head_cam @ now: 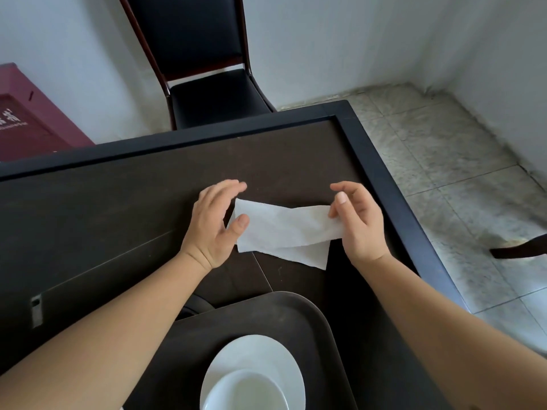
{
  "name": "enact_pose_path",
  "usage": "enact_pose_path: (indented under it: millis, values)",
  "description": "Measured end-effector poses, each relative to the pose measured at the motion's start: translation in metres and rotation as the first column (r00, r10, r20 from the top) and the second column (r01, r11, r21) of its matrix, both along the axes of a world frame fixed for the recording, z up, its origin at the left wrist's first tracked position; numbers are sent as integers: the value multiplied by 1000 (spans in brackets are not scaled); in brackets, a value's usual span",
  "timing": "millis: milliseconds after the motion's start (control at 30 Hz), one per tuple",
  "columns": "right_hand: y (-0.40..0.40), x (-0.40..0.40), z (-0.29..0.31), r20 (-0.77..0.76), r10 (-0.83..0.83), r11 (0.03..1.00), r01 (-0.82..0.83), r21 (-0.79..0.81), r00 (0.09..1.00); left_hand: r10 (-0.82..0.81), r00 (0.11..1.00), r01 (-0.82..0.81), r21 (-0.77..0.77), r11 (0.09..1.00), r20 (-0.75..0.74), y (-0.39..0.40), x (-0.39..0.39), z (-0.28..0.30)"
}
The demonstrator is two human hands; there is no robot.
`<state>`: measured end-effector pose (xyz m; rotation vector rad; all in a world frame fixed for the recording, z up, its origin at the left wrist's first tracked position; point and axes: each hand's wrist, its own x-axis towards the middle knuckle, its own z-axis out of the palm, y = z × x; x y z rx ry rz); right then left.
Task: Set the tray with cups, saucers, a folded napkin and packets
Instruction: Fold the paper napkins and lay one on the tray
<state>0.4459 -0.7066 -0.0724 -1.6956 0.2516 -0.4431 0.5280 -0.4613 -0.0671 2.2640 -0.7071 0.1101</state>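
A white paper napkin [285, 229] lies partly folded on the dark table, its upper layer lifted at the right end. My right hand [356, 220] pinches that right end between thumb and fingers. My left hand [214, 223] is at the napkin's left end, thumb on its corner, fingers spread above the table. Near me sits a dark brown tray [266, 315] that holds a white saucer [260, 355] with a white cup [244, 392] on it. No packets are in view.
The table's raised black edge [393, 184] runs close to my right hand, with tiled floor beyond. A black chair [204, 69] stands at the far side. A dark red box [26, 119] sits at the far left.
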Motion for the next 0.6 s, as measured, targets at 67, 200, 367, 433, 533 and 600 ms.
enact_pose_path:
  millis: [67, 200, 367, 433, 533, 600]
  values:
    - [1, 3, -1, -86, -134, 988, 127, -82, 987, 7, 1000, -7, 13, 1000, 6, 0, 0, 0]
    - [8, 11, -1, -164, -188, 880, 92, -466, 968, 85, 996, -83, 93, 992, -16, -2, 1, -3]
    - [12, 9, 1, -323, -144, 799, -83, -595, 935, 124, 992, -119, 234, 965, -7, -2, 4, -8]
    - [15, 4, 5, -286, -60, 788, -130, -601, 956, 161, 986, -148, 225, 963, -41, -3, 6, -8]
    - [16, -3, 11, -215, 108, 789, -216, -575, 970, 175, 982, -160, 190, 969, -67, -3, 8, -9]
    - [15, -5, 11, -195, 192, 804, -269, -530, 962, 180, 981, -167, 160, 973, -73, -3, 8, -9]
